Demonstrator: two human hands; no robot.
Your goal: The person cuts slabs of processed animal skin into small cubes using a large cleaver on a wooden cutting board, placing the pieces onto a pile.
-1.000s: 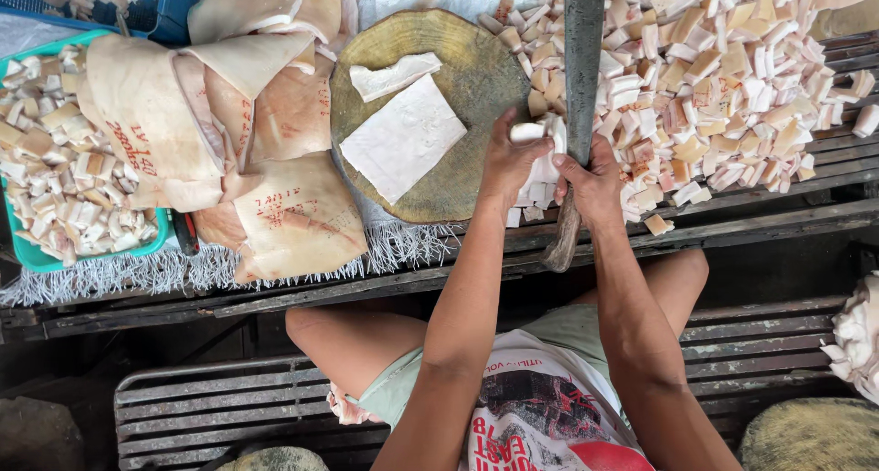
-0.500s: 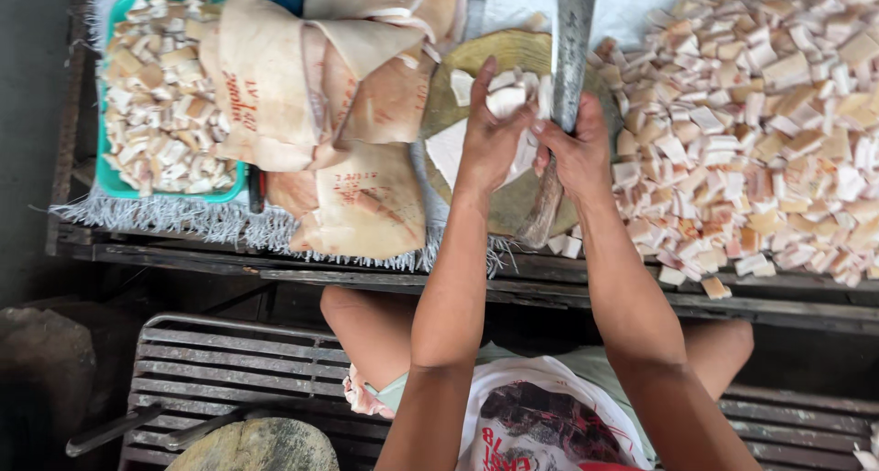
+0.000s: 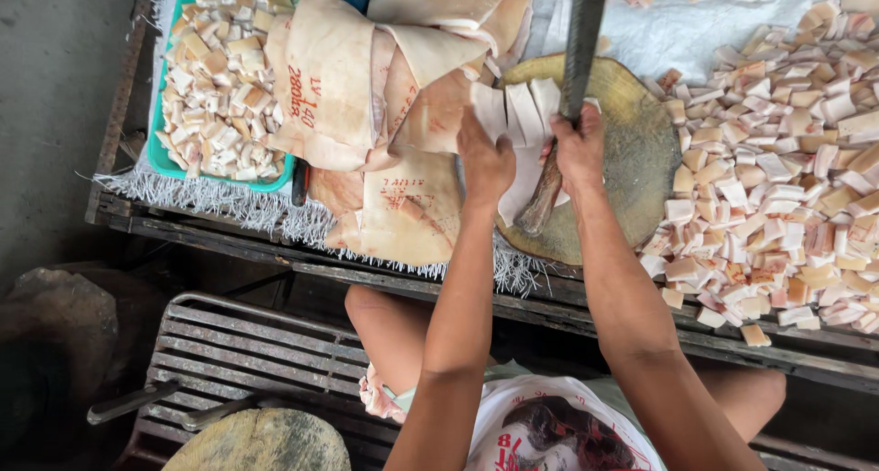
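A round wooden chopping block (image 3: 636, 160) lies on the table in front of me. My right hand (image 3: 579, 151) is closed around the wooden handle of a long cleaver (image 3: 580, 41), whose blade points away from me over the block. My left hand (image 3: 483, 160) presses down on pale strips of pork skin (image 3: 522, 114) cut side by side on the block's left part. To the right spreads a big heap of small cut skin pieces (image 3: 778, 178).
Large folded sheets of skin (image 3: 366, 96) with red stamps lie left of the block. A teal tray (image 3: 165, 155) of cut pieces sits at the far left. Below are the table's metal edge (image 3: 275, 251), a slatted bench (image 3: 256, 352) and another wooden block (image 3: 261, 439).
The view has swung right to left. My left hand moved from the heap on the right onto the strips on the block, and the cleaver came with my right hand.
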